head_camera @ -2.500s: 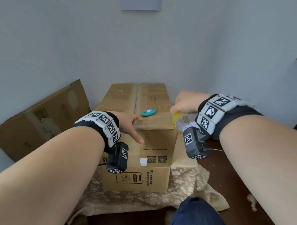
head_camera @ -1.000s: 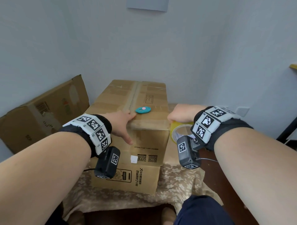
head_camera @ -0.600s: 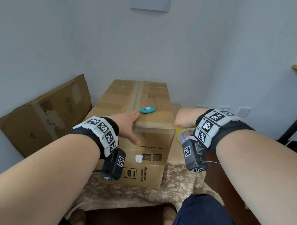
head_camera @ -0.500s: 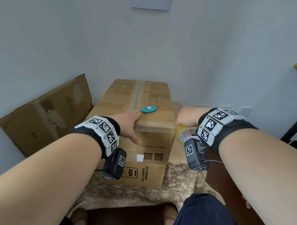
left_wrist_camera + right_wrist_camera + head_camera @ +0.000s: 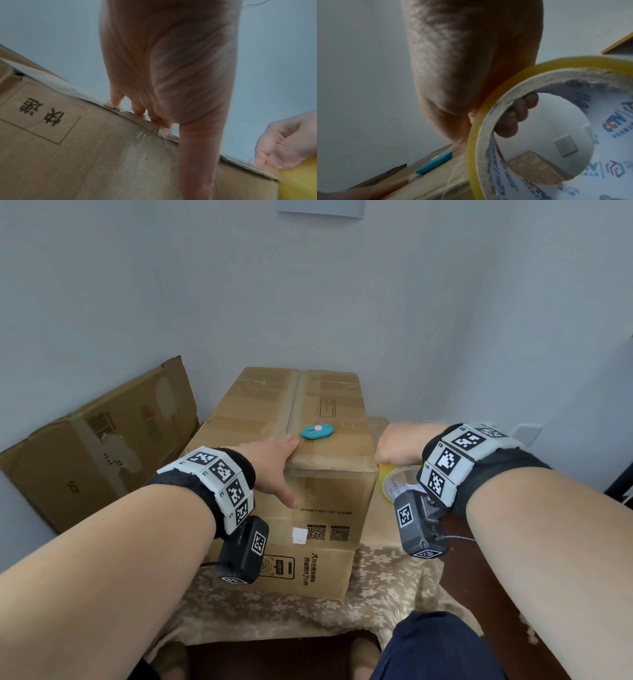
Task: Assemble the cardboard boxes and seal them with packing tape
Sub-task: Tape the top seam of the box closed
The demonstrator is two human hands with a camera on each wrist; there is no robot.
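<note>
I see the cardboard box [image 5: 301, 440] under my left hand [image 5: 274, 463], fingers flat across its near top edge. My right hand [image 5: 397, 440] grips the tape roll [image 5: 397, 481] beside the box's corner. A teal cutter [image 5: 317, 432] lies just beyond my left fingertips.

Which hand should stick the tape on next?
Probably right: the right hand already grips the tape roll at the box corner, while the left hand lies flat on its top edge.
</note>
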